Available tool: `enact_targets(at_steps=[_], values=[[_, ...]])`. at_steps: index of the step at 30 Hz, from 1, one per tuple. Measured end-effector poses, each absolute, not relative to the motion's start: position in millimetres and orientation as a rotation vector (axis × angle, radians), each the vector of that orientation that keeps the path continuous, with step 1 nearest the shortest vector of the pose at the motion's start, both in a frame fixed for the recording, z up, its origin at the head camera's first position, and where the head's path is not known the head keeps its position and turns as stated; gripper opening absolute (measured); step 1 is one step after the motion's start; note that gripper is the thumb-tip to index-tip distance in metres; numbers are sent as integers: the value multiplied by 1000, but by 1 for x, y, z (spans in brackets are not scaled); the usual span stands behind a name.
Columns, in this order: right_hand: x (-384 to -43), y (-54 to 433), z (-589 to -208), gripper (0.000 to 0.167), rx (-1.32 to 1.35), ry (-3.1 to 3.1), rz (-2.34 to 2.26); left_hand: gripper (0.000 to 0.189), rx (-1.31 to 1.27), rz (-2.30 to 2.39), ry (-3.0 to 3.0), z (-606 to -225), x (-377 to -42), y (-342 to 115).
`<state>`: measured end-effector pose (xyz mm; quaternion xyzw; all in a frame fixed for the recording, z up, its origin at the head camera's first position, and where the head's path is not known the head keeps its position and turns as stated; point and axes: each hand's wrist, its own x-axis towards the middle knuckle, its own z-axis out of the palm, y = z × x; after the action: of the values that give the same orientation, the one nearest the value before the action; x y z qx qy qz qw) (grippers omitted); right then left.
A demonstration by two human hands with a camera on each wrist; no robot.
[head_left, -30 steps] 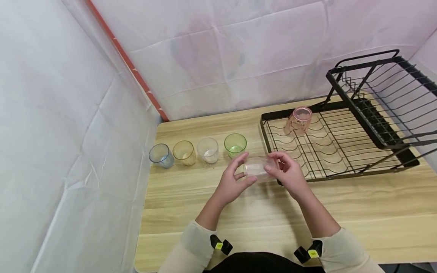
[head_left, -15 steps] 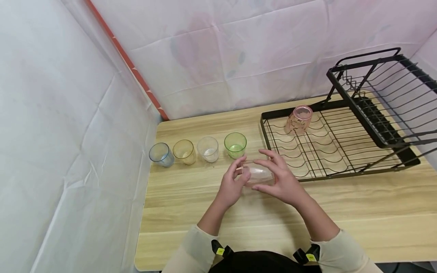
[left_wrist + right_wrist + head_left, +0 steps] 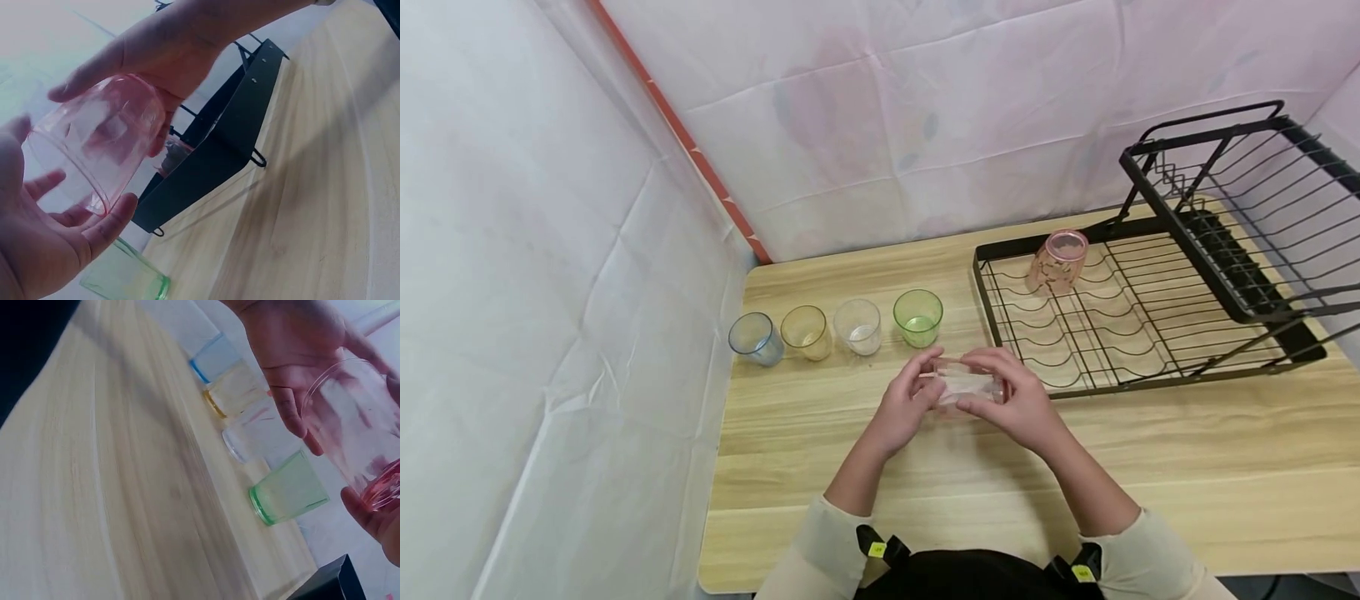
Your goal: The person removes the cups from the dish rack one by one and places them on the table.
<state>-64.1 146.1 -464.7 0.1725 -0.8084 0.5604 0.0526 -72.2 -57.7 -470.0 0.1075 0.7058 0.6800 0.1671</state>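
Note:
A clear pink glass (image 3: 964, 385) lies sideways in the air between my two hands, its rim toward the left. My left hand (image 3: 901, 408) holds it at the rim end, thumb on the near side and fingers beyond. Around the base end curls my right hand (image 3: 1021, 407). In the left wrist view the pink glass (image 3: 103, 134) is raised above the table, its open mouth facing the left palm. A green glass (image 3: 918, 317) stands upright just beyond my left fingertips.
Left of the green glass stand a colourless glass (image 3: 857, 327), an amber glass (image 3: 806, 332) and a blue glass (image 3: 756, 338), all upright in a row. A black dish rack (image 3: 988, 292) is at right, with another pink glass (image 3: 1057, 262) upside down in its back left corner.
My right hand's fingers spread wide half a second ago and have closed in around the pink glass again. The glass has shifted slightly left and nearer to me.

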Motion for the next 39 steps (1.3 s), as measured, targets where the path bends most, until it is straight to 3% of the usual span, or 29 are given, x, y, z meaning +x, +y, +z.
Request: enact_targets(at_steps=[8,24,33,39], values=[[-70,149,-469,35,297,-2481,2073,70,482,1912,2076,-467,-65,-58],[-77,142,-487,31,374,-2630,1905,58,367,1574,2506,-481,-58,-68],[-96,161,-483,35,310,-2700,1687,56,354,1141,2973,-490,-63,-107],[-116,186,-474,38,269,-2707,1621,52,110,1070,3103,-496,-67,-140]])
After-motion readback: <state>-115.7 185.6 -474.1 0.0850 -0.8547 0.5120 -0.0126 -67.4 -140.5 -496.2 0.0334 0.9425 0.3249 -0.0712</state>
